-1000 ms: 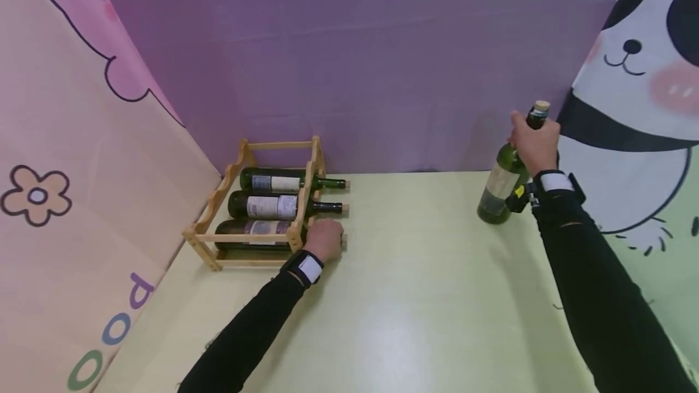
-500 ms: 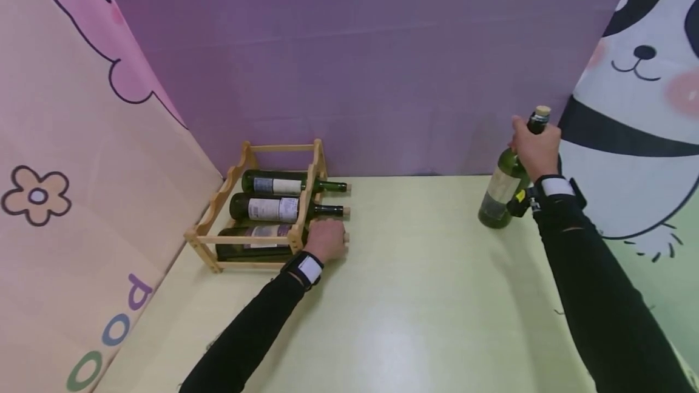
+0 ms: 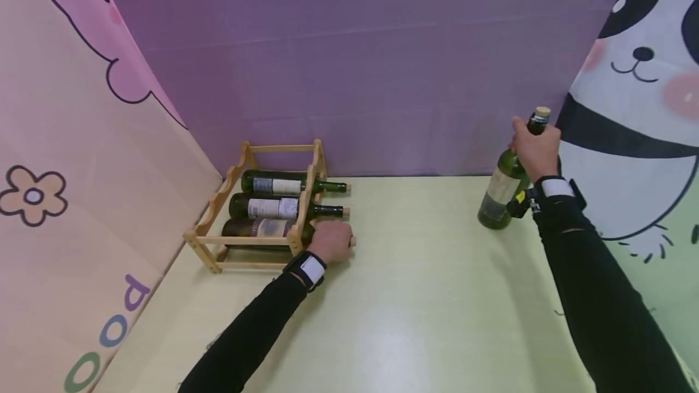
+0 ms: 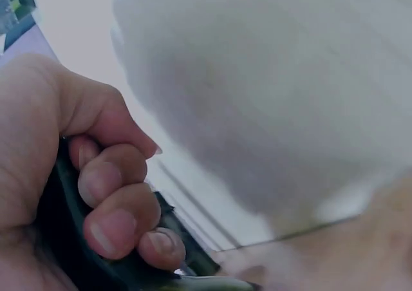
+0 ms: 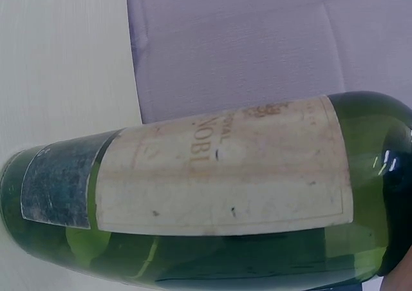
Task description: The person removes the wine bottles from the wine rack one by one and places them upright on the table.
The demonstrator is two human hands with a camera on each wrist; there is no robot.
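My left hand (image 3: 330, 241) grips the neck of the nearest wine bottle (image 3: 256, 227), which lies in the wooden rack (image 3: 240, 239); only its corked tip shows past the fist. In the left wrist view the curled fingers (image 4: 112, 230) wrap the dark green glass. At the right, my right hand (image 3: 537, 147) holds a green wine bottle (image 3: 502, 190) by the neck, upright with its cork above the fist. The right wrist view shows that bottle's worn cream label (image 5: 225, 175) up close. Two more corked bottles, the middle one (image 3: 270, 206) and the far one (image 3: 278, 182), lie in the rack.
The pale tabletop (image 3: 415, 272) stretches between the rack and the standing bottle. A purple cloth wall (image 3: 371, 77) rises along the back edge. Printed cloths flank the table, with a panda (image 3: 628, 120) on the right and a flower (image 3: 34, 196) on the left.
My left hand has shifted slightly right, and the nearest bottle has slid right and up a little in the rack with it. My right hand and its bottle stay nearly in place.
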